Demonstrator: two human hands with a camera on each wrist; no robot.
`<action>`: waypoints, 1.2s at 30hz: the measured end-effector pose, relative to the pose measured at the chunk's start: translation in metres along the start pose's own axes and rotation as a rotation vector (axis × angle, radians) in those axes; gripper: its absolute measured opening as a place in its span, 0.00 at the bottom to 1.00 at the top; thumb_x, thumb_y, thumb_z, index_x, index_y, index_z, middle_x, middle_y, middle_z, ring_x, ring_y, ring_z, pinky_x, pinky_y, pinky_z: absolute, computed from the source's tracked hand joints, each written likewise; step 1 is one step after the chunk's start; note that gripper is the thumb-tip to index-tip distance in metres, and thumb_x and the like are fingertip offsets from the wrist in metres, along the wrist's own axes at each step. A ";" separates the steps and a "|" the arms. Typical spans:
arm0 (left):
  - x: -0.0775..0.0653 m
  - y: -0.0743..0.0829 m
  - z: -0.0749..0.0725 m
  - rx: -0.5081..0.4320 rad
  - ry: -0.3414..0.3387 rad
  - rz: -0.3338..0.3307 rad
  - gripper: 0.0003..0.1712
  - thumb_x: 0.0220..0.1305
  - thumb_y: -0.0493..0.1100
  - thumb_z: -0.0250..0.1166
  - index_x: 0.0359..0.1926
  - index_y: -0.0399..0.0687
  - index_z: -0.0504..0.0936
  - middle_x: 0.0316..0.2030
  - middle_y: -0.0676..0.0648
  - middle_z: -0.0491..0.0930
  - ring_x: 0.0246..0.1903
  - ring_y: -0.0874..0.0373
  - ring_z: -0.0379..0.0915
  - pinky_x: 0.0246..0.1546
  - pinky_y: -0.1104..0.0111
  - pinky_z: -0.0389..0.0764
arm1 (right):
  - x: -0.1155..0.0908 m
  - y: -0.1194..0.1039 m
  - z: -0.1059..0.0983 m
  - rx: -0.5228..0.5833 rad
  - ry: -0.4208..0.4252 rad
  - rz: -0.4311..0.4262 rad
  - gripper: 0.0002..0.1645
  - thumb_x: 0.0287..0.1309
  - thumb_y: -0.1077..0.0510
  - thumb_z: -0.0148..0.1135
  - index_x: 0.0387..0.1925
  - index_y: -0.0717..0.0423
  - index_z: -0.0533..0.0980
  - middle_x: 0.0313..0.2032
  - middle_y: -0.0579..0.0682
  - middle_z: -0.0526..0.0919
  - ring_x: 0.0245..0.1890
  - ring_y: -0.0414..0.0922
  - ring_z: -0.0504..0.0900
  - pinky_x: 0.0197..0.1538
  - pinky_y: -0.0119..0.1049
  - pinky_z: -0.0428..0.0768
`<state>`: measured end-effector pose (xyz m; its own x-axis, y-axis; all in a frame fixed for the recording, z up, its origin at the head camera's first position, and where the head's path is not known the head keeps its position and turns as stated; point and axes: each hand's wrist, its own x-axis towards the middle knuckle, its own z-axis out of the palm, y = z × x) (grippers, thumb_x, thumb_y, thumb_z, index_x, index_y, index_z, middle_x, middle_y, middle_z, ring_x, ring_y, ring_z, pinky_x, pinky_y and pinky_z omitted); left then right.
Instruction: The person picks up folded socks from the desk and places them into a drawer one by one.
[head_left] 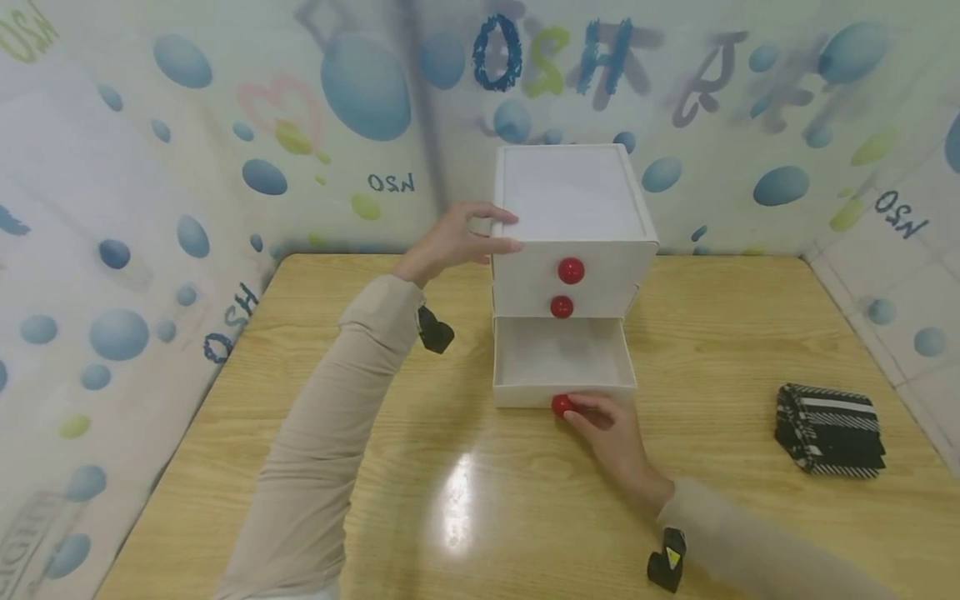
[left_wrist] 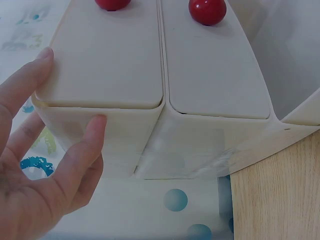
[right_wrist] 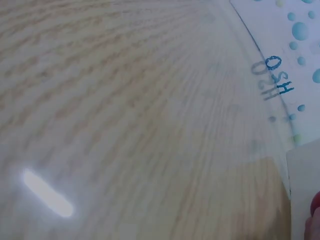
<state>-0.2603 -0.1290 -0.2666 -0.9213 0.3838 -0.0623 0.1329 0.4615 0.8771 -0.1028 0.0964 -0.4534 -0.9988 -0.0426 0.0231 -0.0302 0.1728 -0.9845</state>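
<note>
A white drawer unit (head_left: 577,192) with three drawers stands on the table, each front carrying a round red knob. The bottom drawer (head_left: 562,354) is pulled out and its inside is bare; the two above are closed. My left hand (head_left: 461,237) rests at the unit's upper left front corner, fingers fairly straight, touching the edge by the top drawer front (left_wrist: 105,60). With thumb and fingertips, my right hand (head_left: 611,437) pinches the bottom drawer's red knob (head_left: 561,406). Only a sliver of that knob (right_wrist: 315,204) and the fingers shows in the right wrist view.
A folded black-and-white patterned cloth item (head_left: 828,429) lies on the wooden table (head_left: 712,358) at the right. Behind the unit and along both sides rise white walls (head_left: 450,125) with blue and green spots. Each wrist wears a small black device (head_left: 435,329).
</note>
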 end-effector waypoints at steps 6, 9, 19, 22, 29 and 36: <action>0.000 -0.001 0.000 0.007 -0.001 -0.001 0.28 0.48 0.49 0.68 0.52 0.50 0.73 0.57 0.50 0.64 0.46 0.55 0.71 0.39 0.65 0.78 | -0.007 -0.001 0.003 0.005 0.009 -0.089 0.15 0.48 0.65 0.63 0.40 0.64 0.77 0.43 0.57 0.77 0.42 0.38 0.74 0.46 0.24 0.73; 0.000 0.000 0.000 0.010 0.000 -0.001 0.28 0.48 0.49 0.68 0.52 0.50 0.74 0.57 0.51 0.64 0.46 0.56 0.70 0.39 0.67 0.78 | -0.011 -0.001 0.005 0.005 0.018 -0.102 0.14 0.47 0.67 0.63 0.40 0.65 0.77 0.43 0.57 0.77 0.42 0.36 0.74 0.46 0.23 0.73; 0.001 0.000 0.000 -0.013 -0.005 -0.011 0.27 0.49 0.48 0.68 0.52 0.49 0.73 0.58 0.50 0.63 0.47 0.56 0.70 0.41 0.64 0.77 | -0.022 0.005 0.006 -0.027 0.033 -0.145 0.15 0.45 0.69 0.64 0.40 0.64 0.77 0.41 0.56 0.78 0.42 0.35 0.74 0.47 0.21 0.71; 0.000 0.000 0.000 -0.008 -0.007 -0.009 0.28 0.50 0.48 0.68 0.53 0.49 0.73 0.58 0.50 0.63 0.47 0.56 0.70 0.40 0.65 0.77 | -0.025 0.006 0.006 -0.016 0.036 -0.144 0.15 0.45 0.69 0.64 0.39 0.64 0.77 0.41 0.56 0.78 0.41 0.35 0.74 0.46 0.21 0.71; 0.000 0.001 0.000 -0.012 -0.004 -0.016 0.28 0.50 0.47 0.68 0.53 0.49 0.73 0.58 0.50 0.62 0.48 0.55 0.69 0.40 0.65 0.78 | -0.031 0.008 0.005 -0.013 0.037 -0.185 0.14 0.45 0.69 0.64 0.38 0.65 0.77 0.40 0.58 0.78 0.41 0.34 0.74 0.46 0.21 0.72; 0.001 0.001 0.000 -0.004 -0.001 -0.018 0.27 0.49 0.48 0.68 0.52 0.50 0.73 0.58 0.51 0.63 0.48 0.57 0.69 0.40 0.66 0.77 | -0.032 0.011 0.005 0.023 0.030 -0.172 0.14 0.45 0.70 0.63 0.38 0.67 0.77 0.40 0.59 0.78 0.41 0.33 0.75 0.46 0.22 0.72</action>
<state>-0.2606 -0.1280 -0.2661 -0.9232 0.3763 -0.0782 0.1151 0.4650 0.8778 -0.0712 0.0947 -0.4660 -0.9796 -0.0405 0.1969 -0.2007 0.1428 -0.9692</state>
